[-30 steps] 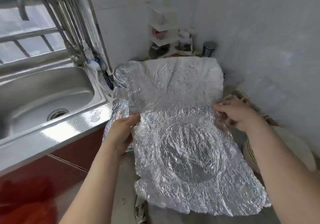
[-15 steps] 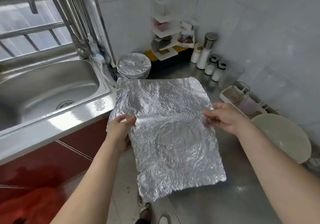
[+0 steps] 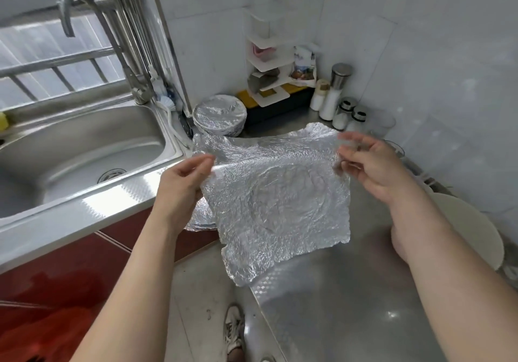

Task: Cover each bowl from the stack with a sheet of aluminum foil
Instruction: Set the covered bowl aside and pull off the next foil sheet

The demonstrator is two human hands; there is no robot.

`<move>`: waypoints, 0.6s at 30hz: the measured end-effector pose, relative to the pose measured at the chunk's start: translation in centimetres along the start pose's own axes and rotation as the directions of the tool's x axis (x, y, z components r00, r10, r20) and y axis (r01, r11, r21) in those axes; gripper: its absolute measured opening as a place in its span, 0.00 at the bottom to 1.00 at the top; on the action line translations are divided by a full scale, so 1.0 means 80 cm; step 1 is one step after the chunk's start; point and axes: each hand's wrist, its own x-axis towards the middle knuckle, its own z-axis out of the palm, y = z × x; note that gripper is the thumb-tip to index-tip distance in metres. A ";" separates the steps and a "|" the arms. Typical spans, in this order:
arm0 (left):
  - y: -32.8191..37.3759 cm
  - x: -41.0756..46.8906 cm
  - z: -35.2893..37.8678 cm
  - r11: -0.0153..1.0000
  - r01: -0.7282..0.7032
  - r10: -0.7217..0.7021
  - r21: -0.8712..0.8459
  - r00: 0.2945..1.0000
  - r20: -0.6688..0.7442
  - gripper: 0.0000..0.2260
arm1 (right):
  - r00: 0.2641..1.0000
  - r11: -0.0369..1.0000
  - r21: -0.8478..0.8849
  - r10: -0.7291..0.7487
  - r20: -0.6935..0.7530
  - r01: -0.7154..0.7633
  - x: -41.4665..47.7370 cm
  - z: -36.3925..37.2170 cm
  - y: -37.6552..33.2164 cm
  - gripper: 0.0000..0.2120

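Right of the sink [image 3: 78, 148], the left hand [image 3: 182, 182] pinches the left edge of a crinkled foil sheet [image 3: 280, 201]. The sheet is held above the counter [image 3: 350, 291], long axis running far to near, over bare steel. A foil-covered bowl [image 3: 220, 114] sits at the back edge. The right hand [image 3: 370, 165], fingers loosely curled, pinches the sheet's right edge.

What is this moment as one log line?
foil sheet: held spread above counter, on no bowl yet | left hand: pinches its left edge | right hand: holds its right edge | covered bowl: behind, beside sink
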 end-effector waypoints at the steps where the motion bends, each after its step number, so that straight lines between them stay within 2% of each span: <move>1: 0.003 -0.001 -0.002 0.997 -0.009 0.004 0.074 0.998 0.063 0.15 | 1.000 1.000 -0.029 -0.010 0.013 0.010 0.000 -0.002 -0.002 0.12; 4: 0.011 -0.003 -0.005 0.960 -0.059 0.028 0.275 0.993 0.115 0.21 | 0.998 0.981 -0.186 -0.058 0.003 0.057 0.001 -0.008 -0.002 0.13; 6: 0.014 -0.001 -0.002 0.917 -0.087 0.070 0.388 0.996 0.057 0.18 | 0.992 0.945 -0.306 -0.125 -0.023 0.112 0.001 -0.009 -0.002 0.13; 10: 0.015 0.003 0.001 0.827 -0.129 0.180 0.548 0.983 -0.040 0.13 | 0.963 0.806 -0.558 -0.265 -0.047 0.195 -0.002 -0.005 -0.004 0.12; 13: 0.016 0.005 0.002 0.799 -0.181 0.280 0.573 0.956 -0.088 0.10 | 0.949 0.756 -0.614 -0.313 -0.037 0.225 -0.003 0.000 -0.004 0.11; 18: 0.035 0.014 0.015 0.776 -0.273 0.425 0.569 0.893 -0.151 0.05 | 0.912 0.746 -0.596 -0.407 -0.055 0.297 0.002 0.011 -0.018 0.08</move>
